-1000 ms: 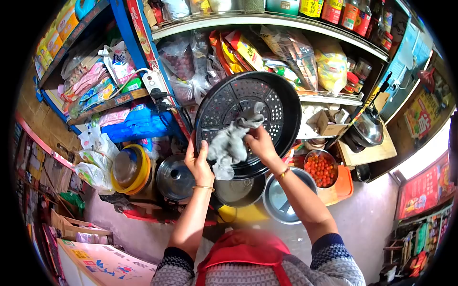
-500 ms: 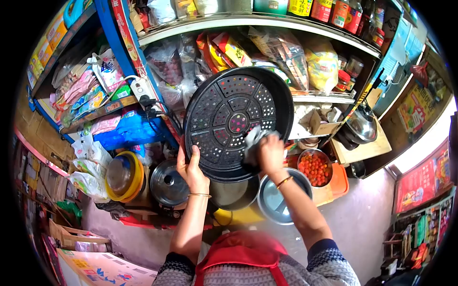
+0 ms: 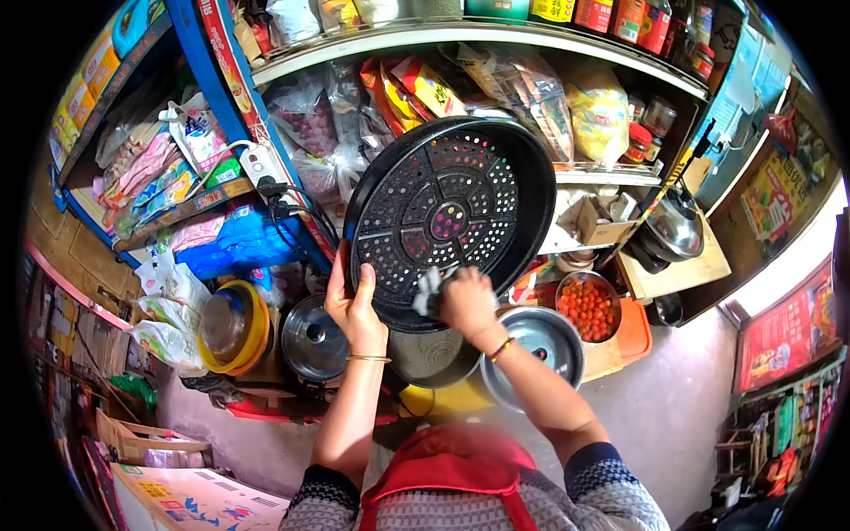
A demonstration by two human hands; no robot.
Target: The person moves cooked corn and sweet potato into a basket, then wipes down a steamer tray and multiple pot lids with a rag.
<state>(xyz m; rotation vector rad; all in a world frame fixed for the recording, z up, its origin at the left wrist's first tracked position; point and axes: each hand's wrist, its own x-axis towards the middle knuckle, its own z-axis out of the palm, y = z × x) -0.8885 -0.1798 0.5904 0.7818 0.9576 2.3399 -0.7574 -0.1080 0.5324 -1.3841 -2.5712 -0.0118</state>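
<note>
A round black steamer tray [image 3: 469,190] with a perforated base is held up, tilted, in front of the shelves. My left hand [image 3: 356,311] grips its lower left rim, thumb on the near side and the other fingers partly hidden behind. My right hand [image 3: 467,305] is closed on a crumpled greyish-white cloth [image 3: 431,294], which presses against the lower inside of the tray. Below the tray are a metal pot [image 3: 434,361] and, to its right, a steel basin [image 3: 558,332].
A bowl of small red tomatoes [image 3: 587,308] stands to the right beside an orange board [image 3: 634,332]. A lidded pan [image 3: 312,341] and a yellow basin [image 3: 252,341] are to the left. Shelves [image 3: 496,37] of packets and bottles rise behind; a power strip [image 3: 258,164] hangs at left.
My right hand has moved the cloth left and slightly down along the inside of the tray. The tray has tilted and shifted slightly up and right, with my left hand still on its rim.
</note>
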